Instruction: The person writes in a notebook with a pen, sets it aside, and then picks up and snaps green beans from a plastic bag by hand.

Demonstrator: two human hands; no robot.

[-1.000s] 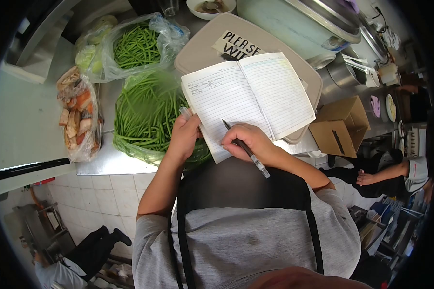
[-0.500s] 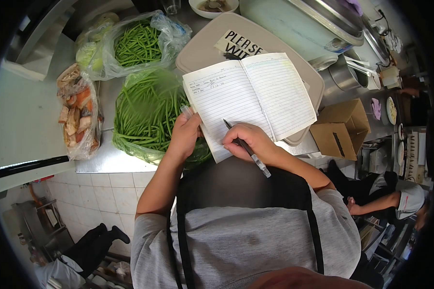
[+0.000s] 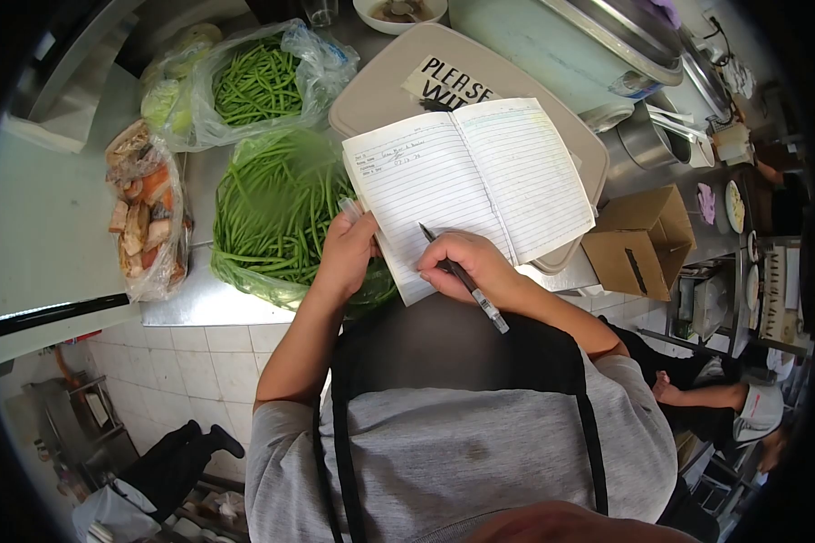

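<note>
An open lined notebook point(image 3: 426, 190) lies tilted in front of me, with some handwriting at the top of its left page. My left hand point(image 3: 349, 249) grips the notebook's left edge; a clear cap-like piece shows by its fingers. In my right hand point(image 3: 469, 264) a dark pen point(image 3: 462, 279) is held, its tip pointing up the left page and its clear end toward my apron. The right hand rests on the lower part of the page. Green beans point(image 3: 267, 213) in a plastic bag sit just left of my left hand.
Behind the notebook is a beige lid point(image 3: 371, 86) with a lettered label. Another bag of green beans point(image 3: 258, 81) and a bag of orange and brown chunks point(image 3: 145, 213) lie at left. A cardboard box point(image 3: 634, 235) stands at right. Two other people are nearby.
My hands, the pen and the notebook look almost still. The person at the right has shifted slightly; the person at the lower left has barely moved.
</note>
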